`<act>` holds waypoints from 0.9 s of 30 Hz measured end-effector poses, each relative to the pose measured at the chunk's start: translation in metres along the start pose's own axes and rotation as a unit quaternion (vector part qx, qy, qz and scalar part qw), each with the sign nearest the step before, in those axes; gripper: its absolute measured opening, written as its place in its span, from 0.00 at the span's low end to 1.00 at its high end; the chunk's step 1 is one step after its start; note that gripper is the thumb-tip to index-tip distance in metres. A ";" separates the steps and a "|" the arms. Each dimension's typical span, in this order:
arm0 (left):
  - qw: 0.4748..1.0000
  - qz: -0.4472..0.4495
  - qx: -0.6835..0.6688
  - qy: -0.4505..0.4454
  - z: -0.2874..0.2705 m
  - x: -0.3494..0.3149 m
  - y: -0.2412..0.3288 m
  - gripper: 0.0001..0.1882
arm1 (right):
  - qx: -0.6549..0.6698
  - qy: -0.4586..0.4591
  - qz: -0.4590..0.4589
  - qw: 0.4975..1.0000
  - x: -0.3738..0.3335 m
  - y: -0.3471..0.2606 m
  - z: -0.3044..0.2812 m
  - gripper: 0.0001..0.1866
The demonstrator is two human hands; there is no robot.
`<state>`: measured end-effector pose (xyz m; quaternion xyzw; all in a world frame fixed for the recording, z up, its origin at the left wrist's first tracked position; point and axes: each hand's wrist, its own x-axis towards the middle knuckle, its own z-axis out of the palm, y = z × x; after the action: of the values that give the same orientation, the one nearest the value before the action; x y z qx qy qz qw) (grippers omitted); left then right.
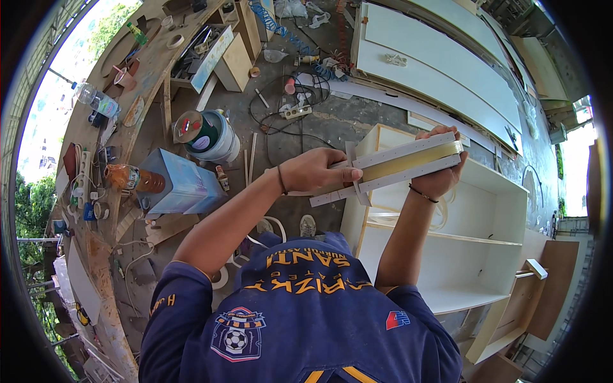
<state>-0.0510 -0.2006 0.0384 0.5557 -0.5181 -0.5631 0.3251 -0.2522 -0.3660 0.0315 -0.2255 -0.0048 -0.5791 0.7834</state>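
In front of my chest I hold a long narrow white-railed piece [402, 168] at a slant. Two white rails dotted with small marks run along it, with a yellowish layered strip between them. A short white crosspiece [353, 167] sits across its left part. My left hand [319, 171] grips it there, with the thumb pressed near the crosspiece. My right hand [447, 169] wraps round the far right end, fingers above and palm below. Just beyond and below the piece stands an open white cabinet [472, 210] with shelves. A pale coiled strip [440, 216] hangs inside it.
Long white panels [440, 70] lie stacked at the upper right. On the left, a cluttered workbench [143, 83] carries bottles and tools. A bucket [223, 143], a blue box-like container [185, 182], a power strip [297, 113] and tangled cables stand or lie on the floor.
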 end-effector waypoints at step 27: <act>0.998 -0.006 0.058 0.020 -0.015 -0.055 -0.029 0.39 | -0.104 -0.045 0.094 0.989 -0.043 0.014 -0.034 0.37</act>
<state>-0.0209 -0.1449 0.0295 0.5882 -0.5401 -0.5224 0.2991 -0.2625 -0.3361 -0.0154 -0.3309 0.0419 -0.4896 0.8056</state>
